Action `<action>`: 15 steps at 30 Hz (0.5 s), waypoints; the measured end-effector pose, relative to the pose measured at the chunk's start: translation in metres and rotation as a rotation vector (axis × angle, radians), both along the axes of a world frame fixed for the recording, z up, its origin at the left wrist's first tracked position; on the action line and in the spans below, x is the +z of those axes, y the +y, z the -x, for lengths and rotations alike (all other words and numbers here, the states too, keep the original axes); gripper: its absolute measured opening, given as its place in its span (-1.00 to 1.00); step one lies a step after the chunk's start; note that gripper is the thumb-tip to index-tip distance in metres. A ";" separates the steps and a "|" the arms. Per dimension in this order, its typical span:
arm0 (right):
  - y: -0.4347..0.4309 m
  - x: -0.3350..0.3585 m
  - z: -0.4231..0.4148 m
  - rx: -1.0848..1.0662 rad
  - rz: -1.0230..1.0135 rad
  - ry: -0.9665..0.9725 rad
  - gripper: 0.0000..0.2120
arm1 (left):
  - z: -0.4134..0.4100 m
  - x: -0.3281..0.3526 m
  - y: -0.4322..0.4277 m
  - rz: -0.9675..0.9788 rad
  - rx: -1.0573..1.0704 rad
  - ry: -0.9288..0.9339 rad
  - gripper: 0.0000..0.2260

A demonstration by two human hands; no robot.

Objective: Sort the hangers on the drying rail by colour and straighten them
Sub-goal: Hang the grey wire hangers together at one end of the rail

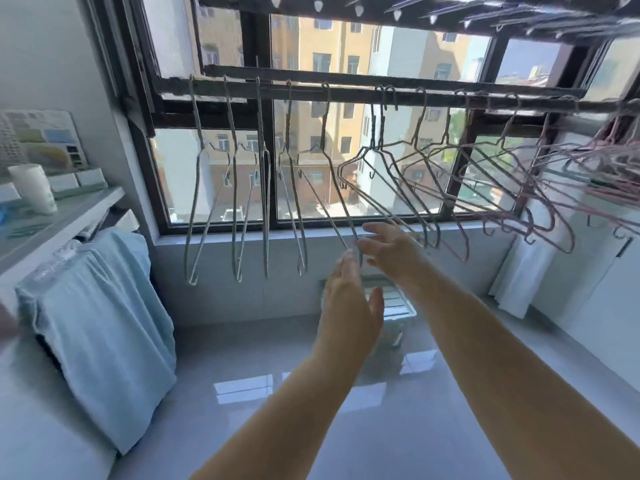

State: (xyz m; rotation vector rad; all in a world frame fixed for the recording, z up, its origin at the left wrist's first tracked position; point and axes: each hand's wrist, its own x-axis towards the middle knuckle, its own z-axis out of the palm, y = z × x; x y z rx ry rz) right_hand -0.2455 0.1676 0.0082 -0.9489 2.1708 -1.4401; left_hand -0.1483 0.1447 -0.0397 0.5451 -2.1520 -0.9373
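A dark drying rail (346, 93) runs across the window. Several pale green wire hangers (235, 188) hang edge-on and evenly spaced along its left half. Further right, several green hangers (398, 174) hang turned and tangled together. Pink hangers (540, 202) crowd the rail's right end, overlapping one another. My left hand (349, 299) is raised flat with fingers together, just below the fifth green hanger's lower tip (346, 237). My right hand (391, 247) is spread open right beside that same hanger's lower end. Neither hand holds anything.
A second rail with pegs (398, 15) runs overhead. A blue towel (104, 323) drapes from a shelf (59, 216) on the left that carries a white cup (33, 188). A pale plastic bin (394, 306) stands on the glossy floor below the window. White cabinets (588, 271) line the right.
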 end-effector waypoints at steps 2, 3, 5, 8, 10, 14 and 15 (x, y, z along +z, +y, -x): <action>-0.005 -0.002 -0.001 0.048 0.112 -0.215 -0.63 | 0.008 -0.005 -0.006 -0.069 0.014 -0.051 -0.45; -0.006 -0.003 0.000 0.071 0.195 -0.351 -0.69 | 0.011 -0.007 -0.008 -0.095 0.016 -0.058 -0.45; -0.008 -0.003 0.000 0.116 0.322 -0.540 -0.84 | 0.016 -0.008 -0.011 -0.103 0.039 -0.044 -0.47; -0.010 -0.007 0.005 0.129 0.413 -0.602 -0.81 | 0.017 -0.008 -0.012 -0.113 0.078 0.065 -0.62; -0.009 -0.009 0.009 0.089 0.433 -0.617 -0.79 | 0.018 -0.006 -0.012 -0.146 0.081 0.128 -0.70; -0.006 -0.011 0.014 0.063 0.471 -0.645 -0.78 | 0.026 -0.008 -0.011 -0.202 0.065 0.204 -0.80; -0.005 -0.011 0.014 0.059 0.480 -0.640 -0.78 | 0.028 -0.009 -0.011 -0.207 0.068 0.218 -0.80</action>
